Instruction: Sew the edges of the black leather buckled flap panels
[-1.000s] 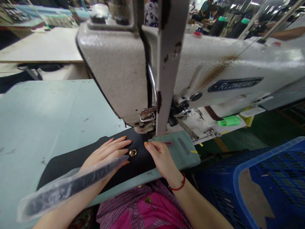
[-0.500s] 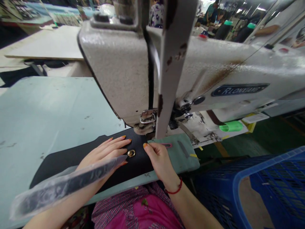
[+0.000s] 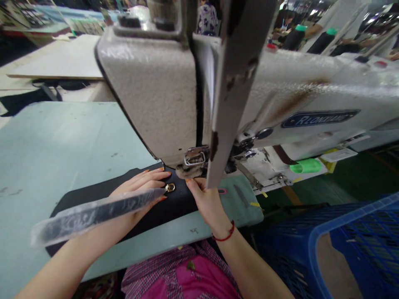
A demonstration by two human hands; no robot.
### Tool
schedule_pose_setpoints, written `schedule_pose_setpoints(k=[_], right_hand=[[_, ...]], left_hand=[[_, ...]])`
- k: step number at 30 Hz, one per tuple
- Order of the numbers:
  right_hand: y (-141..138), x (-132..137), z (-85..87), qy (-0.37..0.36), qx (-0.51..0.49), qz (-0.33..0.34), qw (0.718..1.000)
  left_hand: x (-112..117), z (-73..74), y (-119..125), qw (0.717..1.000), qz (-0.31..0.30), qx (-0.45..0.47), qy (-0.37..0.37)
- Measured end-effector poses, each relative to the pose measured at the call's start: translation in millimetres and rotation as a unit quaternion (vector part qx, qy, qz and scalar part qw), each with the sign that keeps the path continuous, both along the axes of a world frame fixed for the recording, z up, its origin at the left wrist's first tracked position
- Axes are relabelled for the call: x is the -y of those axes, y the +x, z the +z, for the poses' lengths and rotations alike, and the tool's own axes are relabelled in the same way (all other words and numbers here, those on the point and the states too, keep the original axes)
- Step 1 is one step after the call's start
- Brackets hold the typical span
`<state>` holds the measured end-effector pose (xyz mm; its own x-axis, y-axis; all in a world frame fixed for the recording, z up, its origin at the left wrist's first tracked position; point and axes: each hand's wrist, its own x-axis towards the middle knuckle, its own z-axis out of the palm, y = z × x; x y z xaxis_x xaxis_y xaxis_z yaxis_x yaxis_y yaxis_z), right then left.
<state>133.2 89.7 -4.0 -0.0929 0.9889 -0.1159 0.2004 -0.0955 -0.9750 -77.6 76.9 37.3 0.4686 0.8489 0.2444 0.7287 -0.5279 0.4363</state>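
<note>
A black leather panel (image 3: 185,201) lies on the pale green table, its upper edge under the head of a sewing machine (image 3: 149,91). Flat on the panel, fingers stretched out, rests my left hand (image 3: 139,189). By its fingertips sits a gold clasp (image 3: 170,187). A dark strap in clear plastic (image 3: 99,214) runs from the clasp across the back of that hand and over my forearm. My right hand (image 3: 206,203) is closed at the panel's right end, thumb and finger pinching its edge close to the presser area. The needle is hidden behind the machine parts.
A worn metal bar (image 3: 232,91) stands upright in front of the machine. At lower right is a blue plastic basket (image 3: 314,257). A green plastic tube (image 3: 307,166) lies on the machine bed. Behind are thread cones (image 3: 294,38), a pale board (image 3: 56,58) and other people.
Both hands and the panel have shifted slightly away from me, toward the machine head. The plastic-wrapped strap has moved up and right with them. My view has tilted a little.
</note>
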Motion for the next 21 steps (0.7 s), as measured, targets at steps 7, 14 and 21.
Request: schedule_pose_setpoints(k=[7, 14, 21], right_hand=[[0.5, 2.6, 2.3, 0.033, 0.011, 0.002, 0.999], [21.4, 25.6, -15.7, 0.022, 0.026, 0.069, 0.997], [19.0, 31.5, -33.5, -0.007, -0.027, 0.061, 0.998]], left_hand=[[-12.2, -7.4, -6.5, 1.000, -0.009, 0.007, 0.024], [-14.0, -19.1, -6.8, 0.994, -0.021, -0.028, 0.104], [-15.5, -18.8, -9.9, 0.991, -0.032, -0.075, 0.105]])
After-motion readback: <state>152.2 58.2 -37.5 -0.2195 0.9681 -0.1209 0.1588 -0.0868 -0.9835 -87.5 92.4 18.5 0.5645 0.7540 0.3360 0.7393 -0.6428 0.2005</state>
